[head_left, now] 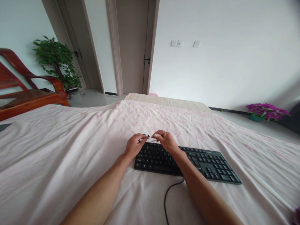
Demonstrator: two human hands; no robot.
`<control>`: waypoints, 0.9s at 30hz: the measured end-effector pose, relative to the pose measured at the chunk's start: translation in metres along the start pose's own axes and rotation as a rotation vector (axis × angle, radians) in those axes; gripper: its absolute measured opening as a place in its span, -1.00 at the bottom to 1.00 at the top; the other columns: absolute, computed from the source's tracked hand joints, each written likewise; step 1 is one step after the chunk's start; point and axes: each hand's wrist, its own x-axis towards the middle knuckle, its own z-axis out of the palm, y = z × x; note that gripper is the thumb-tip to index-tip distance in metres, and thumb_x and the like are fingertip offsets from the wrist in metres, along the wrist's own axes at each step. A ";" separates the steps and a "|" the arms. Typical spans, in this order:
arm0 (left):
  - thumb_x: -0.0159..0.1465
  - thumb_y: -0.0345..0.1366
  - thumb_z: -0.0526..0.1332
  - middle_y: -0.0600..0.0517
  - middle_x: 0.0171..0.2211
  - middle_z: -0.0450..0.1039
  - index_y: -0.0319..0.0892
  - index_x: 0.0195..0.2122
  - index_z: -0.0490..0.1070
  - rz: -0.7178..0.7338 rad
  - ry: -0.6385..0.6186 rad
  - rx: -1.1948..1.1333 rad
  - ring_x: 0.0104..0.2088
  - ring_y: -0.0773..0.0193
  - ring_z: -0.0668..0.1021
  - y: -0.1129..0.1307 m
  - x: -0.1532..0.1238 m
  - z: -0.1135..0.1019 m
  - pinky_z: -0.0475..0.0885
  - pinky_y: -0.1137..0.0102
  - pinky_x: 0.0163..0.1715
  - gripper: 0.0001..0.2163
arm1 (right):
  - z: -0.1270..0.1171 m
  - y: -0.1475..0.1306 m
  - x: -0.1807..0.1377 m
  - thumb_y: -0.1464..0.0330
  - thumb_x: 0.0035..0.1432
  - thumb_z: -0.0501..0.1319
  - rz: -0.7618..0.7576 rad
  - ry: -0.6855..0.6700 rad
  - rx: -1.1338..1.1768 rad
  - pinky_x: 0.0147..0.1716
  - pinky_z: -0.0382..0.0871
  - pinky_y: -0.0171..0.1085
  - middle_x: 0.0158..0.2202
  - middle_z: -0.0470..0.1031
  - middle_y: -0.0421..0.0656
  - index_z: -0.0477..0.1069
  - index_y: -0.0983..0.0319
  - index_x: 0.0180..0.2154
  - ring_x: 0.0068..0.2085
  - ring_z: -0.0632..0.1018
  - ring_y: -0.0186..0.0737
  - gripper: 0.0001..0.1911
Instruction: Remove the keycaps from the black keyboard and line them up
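A black keyboard (206,166) lies on the cloth in front of me, its cable (167,190) running toward me. Above its back left corner, my left hand (135,145) pinches a small black piece (147,136) between thumb and fingertips; its kind is too small to make out. Close beside it on the right, my right hand (166,140) has thumb and forefinger pressed together over the keyboard's back edge. A thin greyish strand (153,140) shows just below those fingertips, and I cannot tell whether they hold it. My right forearm covers some of the keys.
A pale pink flowered cloth (93,150) covers the broad surface in wrinkles. A thin white stick-like thing (267,187) lies at right. Beyond stand a wooden chair (47,97), a green plant (55,59), two doors and purple flowers (268,111) in a pot.
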 end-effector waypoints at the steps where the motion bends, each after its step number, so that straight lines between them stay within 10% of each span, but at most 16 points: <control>1: 0.25 -0.25 0.15 0.02 -0.25 0.54 -0.04 -0.26 0.55 0.004 -0.009 0.005 -0.14 0.22 0.51 0.000 0.000 0.000 0.39 0.37 -0.11 -0.83 | 0.001 -0.001 0.000 0.15 0.18 0.11 -0.002 -0.006 0.002 -0.37 0.34 -0.35 -0.42 0.49 -0.16 0.50 0.26 -0.39 -0.41 0.48 -0.30 -0.66; 27: 0.16 -0.30 0.23 0.05 -0.26 0.56 -0.08 -0.32 0.56 -0.005 -0.281 -0.198 -0.19 0.22 0.54 -0.010 0.008 0.008 0.40 0.40 -0.13 -0.88 | 0.019 0.000 -0.004 0.10 0.28 0.00 -0.169 -0.043 -0.077 -0.26 0.32 -0.34 -0.41 0.48 -0.16 0.44 0.23 -0.39 -0.33 0.49 -0.28 -0.58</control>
